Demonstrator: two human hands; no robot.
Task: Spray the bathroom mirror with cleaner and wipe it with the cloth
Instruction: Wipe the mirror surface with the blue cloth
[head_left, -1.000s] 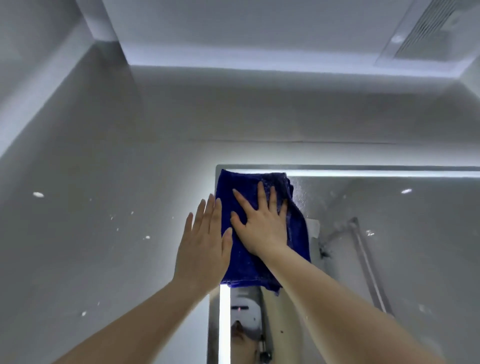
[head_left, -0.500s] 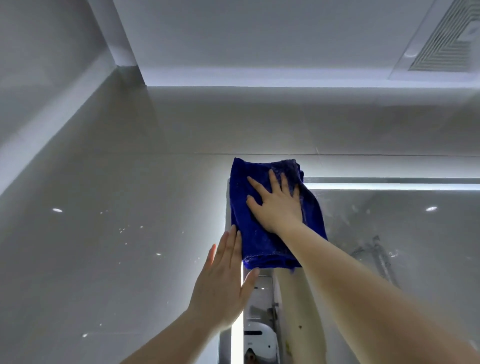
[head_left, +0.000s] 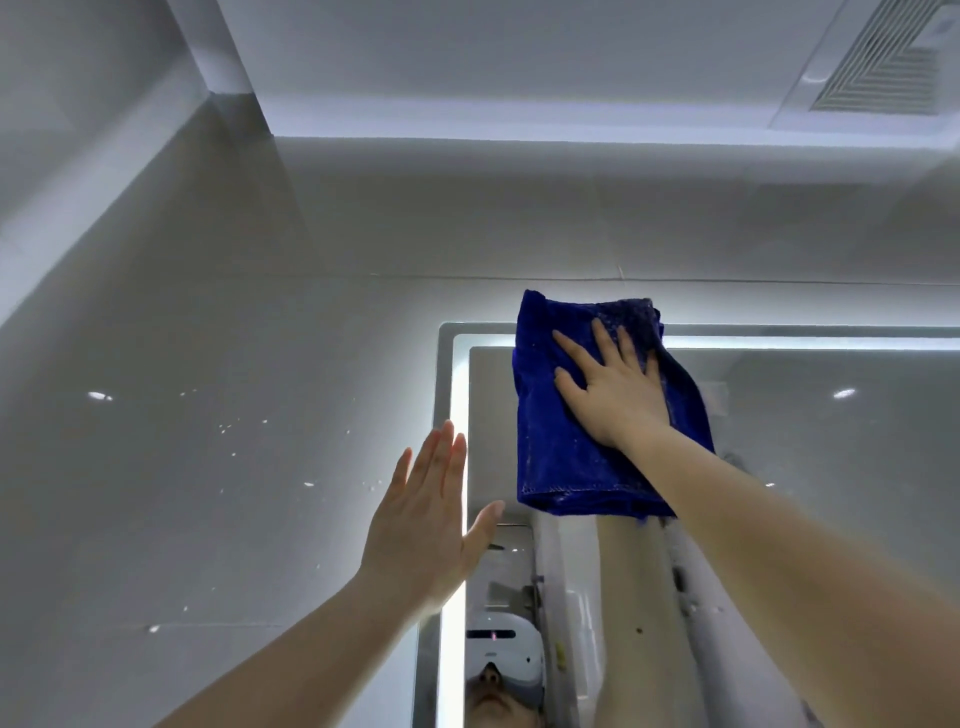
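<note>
At the mirror's (head_left: 779, 467) top left corner: right hand (head_left: 613, 400), fingers spread, presses blue cloth (head_left: 561, 457) flat on glass. Left hand (head_left: 421, 525), fingers together, flat on lit edge.

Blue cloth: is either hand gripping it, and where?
Not gripped: the right hand presses flat on the cloth near its middle; the left hand holds nothing.

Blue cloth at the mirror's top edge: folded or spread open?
Folded. The blue cloth shows doubled layers along its bottom hem and right side; the right hand presses it flat against the mirror.
</note>
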